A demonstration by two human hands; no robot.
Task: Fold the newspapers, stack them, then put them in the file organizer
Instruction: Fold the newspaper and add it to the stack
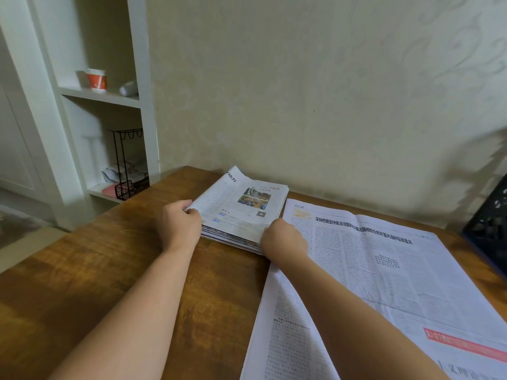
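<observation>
**Gripping the Folded Stack at Both Near Corners**

Resting at the far side of the wooden tabletop (109,270), close to the wall, a stack of folded newspapers (241,212) lies flat with a colour photograph on its top page. The left hand (181,223) grasps the stack's left near corner, its fingers curled over the edge of the top sheets. The right hand (284,239) sits at the right near corner with its fingers bent against the paper edge, so it appears to be holding the stack there too.

Just to the right of the stack, touching or nearly touching it, an unfolded newspaper (384,283) is spread open across the tabletop, and the right forearm passes over its left part. A dark perforated crate-like thing (491,226) stands at the right edge; it may be the file organizer, but I cannot tell.

On the left, a white shelf unit (98,96) holds a red and white paper cup (96,80) and, lower down, a black wire rack (126,163).
</observation>
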